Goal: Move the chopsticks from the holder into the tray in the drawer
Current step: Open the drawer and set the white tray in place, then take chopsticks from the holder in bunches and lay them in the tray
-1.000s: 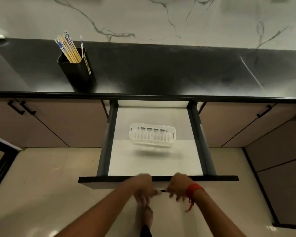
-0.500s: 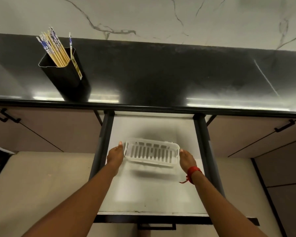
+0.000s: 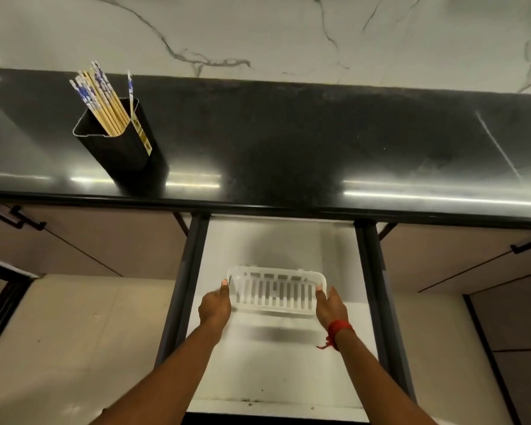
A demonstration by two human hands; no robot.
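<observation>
Your left hand (image 3: 214, 305) and right hand (image 3: 330, 305) grip the short ends of the white slotted tray (image 3: 275, 292), fingers pressed against its sides, low centre of the frame inside the open drawer (image 3: 276, 363). The chopsticks (image 3: 100, 101) stand bundled in the black holder (image 3: 117, 142) on the tabletop (image 3: 304, 142), upper left. Judge them light, stiff and smooth, likely to slip or fan apart. Grasp the bundle around the bare wooden shafts just above the holder rim, not the patterned tips
</observation>
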